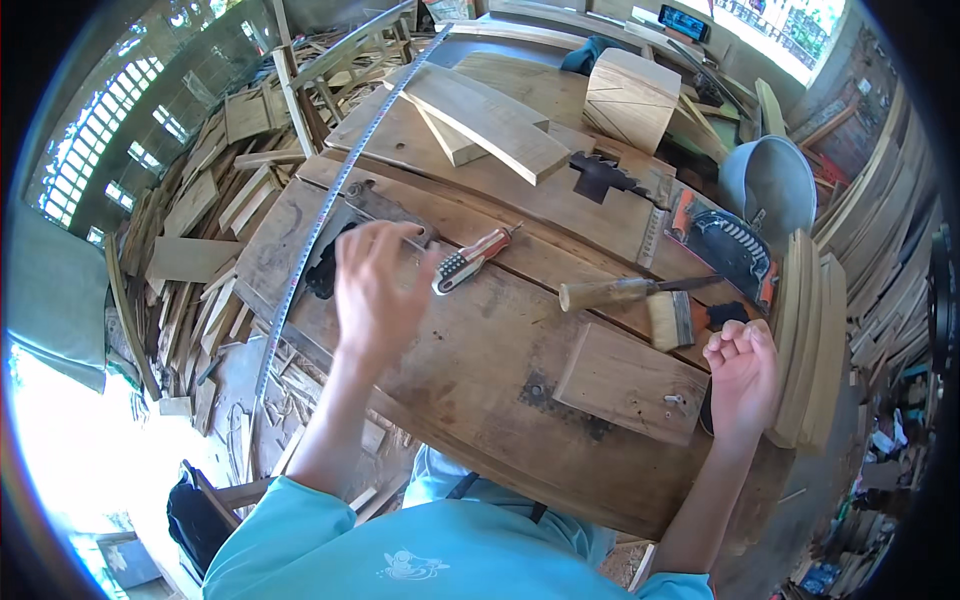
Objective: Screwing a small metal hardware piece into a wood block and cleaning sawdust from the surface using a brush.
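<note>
My left hand (375,290) hovers over the left of the wooden workbench (450,370), fingers apart and slightly blurred, holding nothing I can see. Just right of it lies a folding multi-tool (475,262) with red, white and dark handles. Behind its fingers are a metal fitting (388,212) and a black object (322,268), partly covered. My right hand (742,385) is raised at the bench's right side, palm up, its fingers curled in with nothing showing in them. Beside it lie a paintbrush (670,320), a wooden-handled chisel (610,292) and a small board (632,383) bearing small white pieces.
Two planks (490,120), a dark toothed blade (605,178), a curved wood block (630,98) and a black-and-orange tool (730,245) occupy the far side. A bucket (770,185) and upright boards (805,340) stand right. A long measuring strip (345,170) crosses the left edge; scrap wood (200,255) lies beyond.
</note>
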{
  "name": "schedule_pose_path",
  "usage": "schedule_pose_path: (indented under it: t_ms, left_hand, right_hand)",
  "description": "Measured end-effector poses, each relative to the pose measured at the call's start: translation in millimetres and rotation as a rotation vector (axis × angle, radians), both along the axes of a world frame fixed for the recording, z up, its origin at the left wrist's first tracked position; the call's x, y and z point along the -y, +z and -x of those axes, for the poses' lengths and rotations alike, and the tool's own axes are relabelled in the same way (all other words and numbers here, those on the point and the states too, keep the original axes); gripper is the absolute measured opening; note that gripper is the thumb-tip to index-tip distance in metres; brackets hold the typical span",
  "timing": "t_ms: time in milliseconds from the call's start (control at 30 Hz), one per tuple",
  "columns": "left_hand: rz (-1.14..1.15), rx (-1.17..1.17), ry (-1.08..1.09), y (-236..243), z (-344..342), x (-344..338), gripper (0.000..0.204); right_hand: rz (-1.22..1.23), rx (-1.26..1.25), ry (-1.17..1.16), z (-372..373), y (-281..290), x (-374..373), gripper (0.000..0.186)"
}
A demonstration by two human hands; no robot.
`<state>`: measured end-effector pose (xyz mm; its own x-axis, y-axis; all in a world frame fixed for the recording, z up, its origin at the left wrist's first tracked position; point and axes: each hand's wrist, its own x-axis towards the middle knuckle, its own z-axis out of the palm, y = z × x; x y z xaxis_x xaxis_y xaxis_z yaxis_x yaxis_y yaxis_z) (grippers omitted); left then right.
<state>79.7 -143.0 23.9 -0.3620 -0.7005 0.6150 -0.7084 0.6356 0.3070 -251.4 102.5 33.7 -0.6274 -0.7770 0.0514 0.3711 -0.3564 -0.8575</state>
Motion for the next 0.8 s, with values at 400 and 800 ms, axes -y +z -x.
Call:
schedule_pose_path:
  t_ms: [400,800]
  left_hand:
    - [-0.118,0.132,0.386,-14,-134,71,0.043]
    - [-0.139,0.001,-0.469,16,-2,-35,0.048]
  right_hand:
    - [-0.022,-0.046,-0.022,-4,6,2,0.014]
    - [-0.304,-0.591,-0.067,15,4,-4,0.015]
